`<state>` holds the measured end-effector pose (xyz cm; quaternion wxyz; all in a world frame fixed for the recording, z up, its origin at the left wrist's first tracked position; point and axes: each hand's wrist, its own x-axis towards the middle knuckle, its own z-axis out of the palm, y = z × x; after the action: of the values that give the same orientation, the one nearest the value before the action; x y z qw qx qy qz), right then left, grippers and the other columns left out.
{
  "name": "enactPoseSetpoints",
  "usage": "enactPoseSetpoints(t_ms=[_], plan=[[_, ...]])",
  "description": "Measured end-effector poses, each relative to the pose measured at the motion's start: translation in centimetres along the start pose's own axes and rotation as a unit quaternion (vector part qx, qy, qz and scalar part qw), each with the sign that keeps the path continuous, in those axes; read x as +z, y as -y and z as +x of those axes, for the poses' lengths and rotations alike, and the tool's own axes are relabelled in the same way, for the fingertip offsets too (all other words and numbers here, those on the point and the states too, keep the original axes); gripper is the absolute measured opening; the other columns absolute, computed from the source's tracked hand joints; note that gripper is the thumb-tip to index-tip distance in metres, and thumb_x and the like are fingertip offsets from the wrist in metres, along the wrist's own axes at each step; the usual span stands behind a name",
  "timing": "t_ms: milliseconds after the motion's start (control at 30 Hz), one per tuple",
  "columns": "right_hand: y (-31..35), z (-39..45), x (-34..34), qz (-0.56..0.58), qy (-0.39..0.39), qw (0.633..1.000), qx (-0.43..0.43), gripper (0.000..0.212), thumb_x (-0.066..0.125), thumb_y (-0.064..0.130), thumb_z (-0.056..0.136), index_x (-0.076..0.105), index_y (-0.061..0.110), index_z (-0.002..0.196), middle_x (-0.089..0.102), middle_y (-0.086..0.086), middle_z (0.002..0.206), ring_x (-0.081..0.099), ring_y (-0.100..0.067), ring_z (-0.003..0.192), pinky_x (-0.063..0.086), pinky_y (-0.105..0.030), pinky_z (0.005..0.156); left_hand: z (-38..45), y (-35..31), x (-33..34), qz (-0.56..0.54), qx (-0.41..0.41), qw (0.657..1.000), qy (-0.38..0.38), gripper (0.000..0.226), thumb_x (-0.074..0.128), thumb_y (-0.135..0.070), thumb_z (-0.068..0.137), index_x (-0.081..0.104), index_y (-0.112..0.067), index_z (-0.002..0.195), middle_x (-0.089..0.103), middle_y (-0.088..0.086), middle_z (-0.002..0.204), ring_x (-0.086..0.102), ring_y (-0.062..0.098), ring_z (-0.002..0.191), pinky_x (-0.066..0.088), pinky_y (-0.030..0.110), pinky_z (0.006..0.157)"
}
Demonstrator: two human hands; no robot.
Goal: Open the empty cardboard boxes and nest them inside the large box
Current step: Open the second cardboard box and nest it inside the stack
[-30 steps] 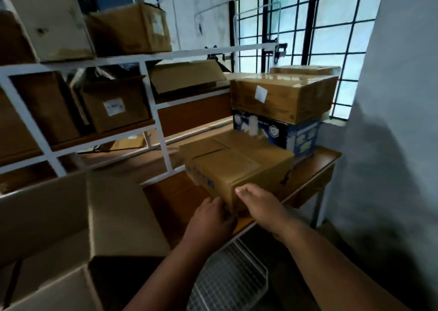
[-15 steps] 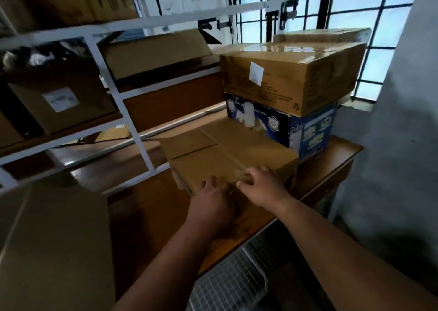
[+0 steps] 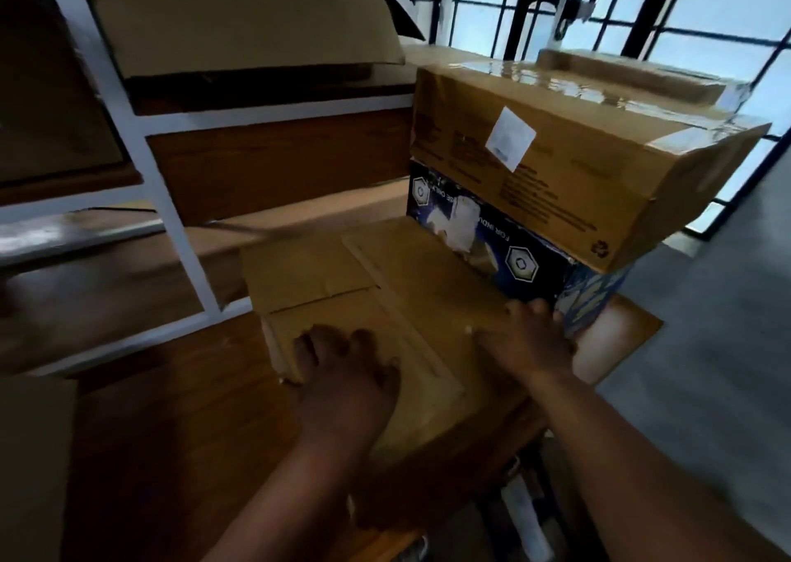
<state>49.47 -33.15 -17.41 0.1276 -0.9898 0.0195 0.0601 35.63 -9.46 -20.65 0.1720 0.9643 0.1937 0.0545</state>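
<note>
We see a closed brown box [image 3: 398, 304] lying flat on the wooden worktop [image 3: 179, 424], near its front edge, its far right corner touching the blue printed box [image 3: 492, 236] behind it. Its top is plain, somewhat worn cardboard: the flaps are folded down and meet along seams, with a smaller flap panel at the far left and a long seam running from the far edge towards us. The near side reads as a lighter, scuffed strip. Our left hand [image 3: 346, 373] rests on the near left part of the top, fingers spread and bent over the left edge, so it seems to press or hold the box there; how firmly, we cannot tell. Our right hand [image 3: 526, 339] lies on the right part of the top, fingers reaching to the far right corner beside the blue box, curled a little over that edge. On the blue box sits a bigger brown box [image 3: 578, 163] with a white label and shiny tape on top. To the left stands a white rack [image 3: 128, 103] with more cardboard on its shelves, and a barred window [image 3: 685, 13] lights the back.
</note>
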Motion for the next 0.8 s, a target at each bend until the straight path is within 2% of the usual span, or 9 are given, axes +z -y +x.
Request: enactPoseSetpoints(t_ms=[67, 167, 200, 300, 400, 533, 633, 700, 800], plan=[[-0.2, 0.3, 0.5, -0.022, -0.009, 1.000, -0.016, 0.097, 0.055, 0.093, 0.086, 0.045, 0.025, 0.155, 0.036, -0.015, 0.156, 0.034, -0.043, 0.146, 0.042, -0.060, 0.112, 0.1, 0.5, 0.5, -0.005, -0.006, 1.000, -0.016, 0.073, 0.036, -0.085, 0.094, 0.030, -0.046, 0.155, 0.012, 0.019, 0.174, 0.004, 0.050, 0.161, 0.034, 0.073, 0.119], [-0.4, 0.7, 0.7, 0.004, 0.019, 1.000, -0.022, 0.104, 0.053, 0.095, 0.085, 0.039, 0.027, 0.162, 0.034, -0.019, 0.161, 0.036, -0.048, 0.149, 0.041, -0.059, 0.116, 0.5, 1.5, 1.4, -0.019, -0.061, 0.998, -0.009, 0.099, 0.028, -0.092, 0.089, 0.007, -0.041, 0.172, 0.003, 0.017, 0.181, -0.004, 0.054, 0.162, 0.017, 0.069, 0.126], [-0.5, 0.9, 0.7, 0.016, 0.034, 0.999, -0.026, 0.106, 0.052, 0.096, 0.084, 0.036, 0.029, 0.165, 0.035, -0.019, 0.162, 0.039, -0.050, 0.148, 0.042, -0.059, 0.116, 0.6, 1.9, 1.9, -0.007, -0.085, 0.996, -0.006, 0.105, 0.021, -0.094, 0.087, 0.007, -0.036, 0.173, 0.002, 0.019, 0.181, -0.001, 0.057, 0.161, 0.017, 0.068, 0.126], [-1.3, 0.8, 0.3, 0.063, 0.069, 0.995, -0.042, 0.111, 0.055, 0.098, 0.080, 0.028, 0.036, 0.168, 0.040, -0.017, 0.162, 0.048, -0.049, 0.144, 0.047, -0.056, 0.108, -1.6, 1.5, 1.3, -0.021, -0.178, 0.984, 0.017, 0.117, 0.021, -0.100, 0.081, 0.009, -0.026, 0.172, 0.021, 0.021, 0.175, 0.038, 0.052, 0.148, 0.046, 0.062, 0.112], [-2.5, -0.2, -0.3, 0.096, 0.050, 0.993, -0.053, 0.107, 0.065, 0.091, 0.081, 0.037, 0.029, 0.163, 0.054, -0.015, 0.151, 0.060, -0.044, 0.130, 0.053, -0.052, 0.098, -5.1, -0.1, 0.5, -0.080, -0.247, 0.966, 0.015, 0.107, 0.046, -0.088, 0.091, 0.009, -0.027, 0.170, 0.037, 0.019, 0.160, 0.056, 0.044, 0.133, 0.056, 0.054, 0.103], [-4.7, -1.8, -1.9, 0.188, 0.063, 0.977, -0.084, 0.073, 0.074, 0.065, 0.093, 0.052, 0.022, 0.149, 0.062, -0.003, 0.111, 0.063, -0.033, 0.094, 0.057, -0.046, 0.087, -9.2, -2.5, -0.3, -0.096, -0.309, 0.946, -0.019, 0.101, 0.054, -0.083, 0.094, 0.014, -0.031, 0.170, 0.044, 0.017, 0.155, 0.061, 0.039, 0.129, 0.059, 0.048, 0.097], [-5.6, -3.9, -5.0, 0.245, 0.049, 0.959, -0.135, 0.065, 0.069, 0.060, 0.096, 0.056, 0.028, 0.150, 0.068, -0.003, 0.123, 0.066, -0.034, 0.106, 0.058, -0.048, 0.095, -11.5, -2.9, -0.4, -0.124, -0.341, 0.931, -0.036, 0.111, 0.045, -0.098, 0.080, 0.025, -0.034, 0.168, 0.055, 0.013, 0.144, 0.068, 0.034, 0.115, 0.064, 0.047, 0.089], [-5.2, -5.5, -8.0, 0.289, 0.019, 0.939, -0.185, 0.063, 0.064, 0.062, 0.098, 0.055, 0.031, 0.152, 0.068, -0.003, 0.131, 0.066, -0.028, 0.107, 0.056, -0.044, 0.090, -12.5, -1.9, 0.5, -0.153, -0.347, 0.924, -0.056, 0.111, 0.037, -0.103, 0.078, 0.032, -0.034, 0.164, 0.063, 0.010, 0.132, 0.070, 0.029, 0.106, 0.064, 0.044, 0.081], [-3.4, -8.2, -12.6, 0.316, -0.003, 0.903, -0.290, 0.049, 0.060, 0.055, 0.106, 0.060, 0.029, 0.147, 0.067, 0.003, 0.116, 0.059, -0.008, 0.087, 0.046, -0.030, 0.067, -15.1, -3.2, 0.7, -0.280, -0.338, 0.895, -0.073, 0.066, 0.045, -0.078, 0.102, 0.046, -0.032, 0.149, 0.067, 0.008, 0.122, 0.071, 0.025, 0.100, 0.063, 0.042, 0.075]])
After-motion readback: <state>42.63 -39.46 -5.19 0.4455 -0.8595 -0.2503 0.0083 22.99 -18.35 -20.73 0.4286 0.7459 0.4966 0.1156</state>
